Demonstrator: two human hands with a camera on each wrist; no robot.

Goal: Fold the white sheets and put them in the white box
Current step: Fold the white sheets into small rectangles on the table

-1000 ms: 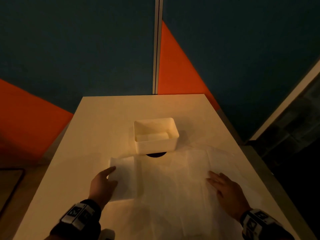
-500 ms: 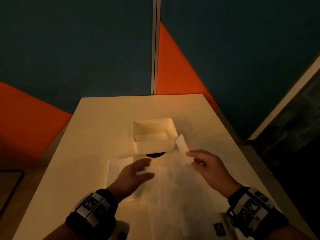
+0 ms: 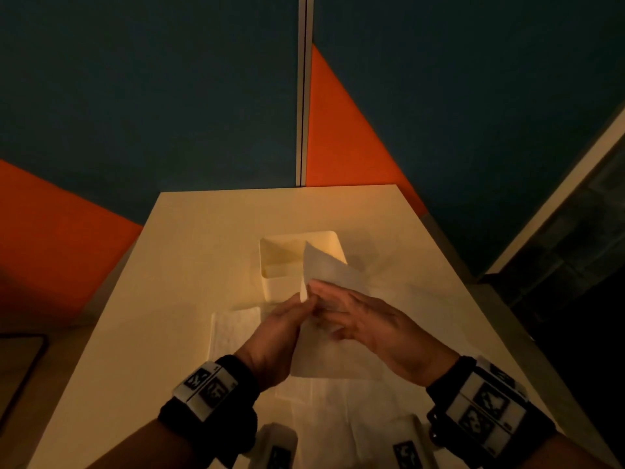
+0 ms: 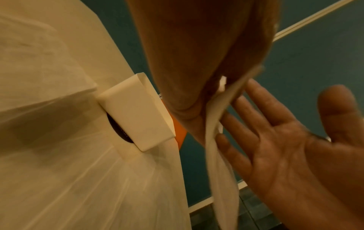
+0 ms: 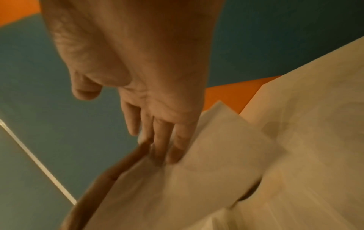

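Note:
A white sheet (image 3: 333, 275) is lifted off the table, upright between my two hands just in front of the white box (image 3: 270, 289). My left hand (image 3: 284, 323) pinches the sheet's left edge near its fingertips. My right hand (image 3: 365, 316) lays straight fingers flat against the sheet's other side. In the left wrist view the sheet (image 4: 214, 140) runs between my left hand (image 4: 197, 62) and the right hand's (image 4: 285, 147) bare palm. The right wrist view shows the right hand's fingers (image 5: 163, 140) pressing on the sheet (image 5: 216, 147). The box (image 4: 138, 113) holds a folded white piece.
More white sheets (image 3: 236, 330) lie spread flat on the pale table (image 3: 203, 248) under and around my hands, reaching the near edge. A dark round opening (image 4: 118, 129) sits beneath the box's front. Blue and orange wall panels stand behind the table's far edge.
Both hands left the flat sheets and came together at the middle. The right hand lifted a sheet's corner and brought it leftward, and the left hand rose to meet it.

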